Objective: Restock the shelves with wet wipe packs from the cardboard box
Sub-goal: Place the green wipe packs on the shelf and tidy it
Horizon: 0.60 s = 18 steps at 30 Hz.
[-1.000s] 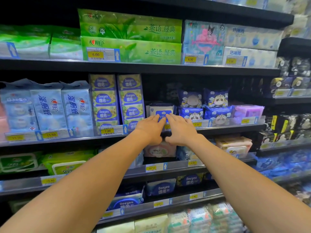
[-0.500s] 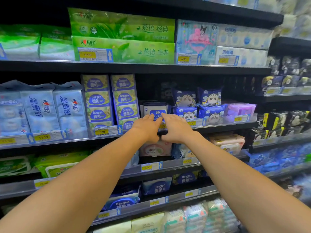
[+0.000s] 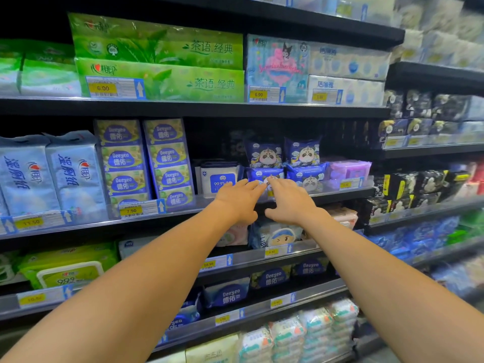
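Shelf front: my left hand and right hand slid rightward off the white pack; fingers straight, empty. Pack looks seated.

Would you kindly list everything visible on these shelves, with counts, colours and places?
green tea-leaf tissue packs: two, green, stacked, upper shelf
pale cartoon-print pack: one, blue and pink, right of them
tall wet-tissue packs: at least two, light blue, middle shelf left
Deeyeo strip packs: two, purple and yellow, upright beside those
white wipe pack with blue label: one, white, middle shelf centre
panda-print wipe packs: four, dark blue, two on two, right of it
lilac plastic pack: one, lilac, right of the pandas
left hand: one, bare, fingers straight, at the middle shelf edge
right hand: one, bare, fingers straight, beside the left
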Tool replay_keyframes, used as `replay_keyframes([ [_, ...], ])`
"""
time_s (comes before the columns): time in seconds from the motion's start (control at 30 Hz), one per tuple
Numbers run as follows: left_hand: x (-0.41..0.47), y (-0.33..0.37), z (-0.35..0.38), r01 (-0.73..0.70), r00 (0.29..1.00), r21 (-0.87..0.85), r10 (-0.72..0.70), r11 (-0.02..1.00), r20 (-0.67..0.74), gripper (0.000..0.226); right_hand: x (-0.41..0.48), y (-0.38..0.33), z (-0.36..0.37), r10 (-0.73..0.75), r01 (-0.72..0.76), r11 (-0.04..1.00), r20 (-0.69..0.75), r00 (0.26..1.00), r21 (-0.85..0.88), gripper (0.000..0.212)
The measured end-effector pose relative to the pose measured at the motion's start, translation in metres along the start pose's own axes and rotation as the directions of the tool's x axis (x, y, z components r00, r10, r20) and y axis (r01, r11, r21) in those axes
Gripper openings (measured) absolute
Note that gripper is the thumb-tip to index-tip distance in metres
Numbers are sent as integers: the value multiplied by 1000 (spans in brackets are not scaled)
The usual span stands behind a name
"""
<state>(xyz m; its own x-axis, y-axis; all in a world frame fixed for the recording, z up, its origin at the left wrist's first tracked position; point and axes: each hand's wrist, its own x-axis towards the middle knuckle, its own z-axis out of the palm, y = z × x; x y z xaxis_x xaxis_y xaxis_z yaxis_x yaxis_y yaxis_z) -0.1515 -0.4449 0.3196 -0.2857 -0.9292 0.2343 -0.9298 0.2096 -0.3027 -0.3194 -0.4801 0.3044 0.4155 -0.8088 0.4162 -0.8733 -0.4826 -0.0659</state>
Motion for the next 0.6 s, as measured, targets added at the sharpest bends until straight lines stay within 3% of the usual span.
replay_keyframes([
  [0.6,18,-2,19,-14,997,-5,14,1000,-82,91,19,13,27,-18,17,1000,-64,998,-23,90],
])
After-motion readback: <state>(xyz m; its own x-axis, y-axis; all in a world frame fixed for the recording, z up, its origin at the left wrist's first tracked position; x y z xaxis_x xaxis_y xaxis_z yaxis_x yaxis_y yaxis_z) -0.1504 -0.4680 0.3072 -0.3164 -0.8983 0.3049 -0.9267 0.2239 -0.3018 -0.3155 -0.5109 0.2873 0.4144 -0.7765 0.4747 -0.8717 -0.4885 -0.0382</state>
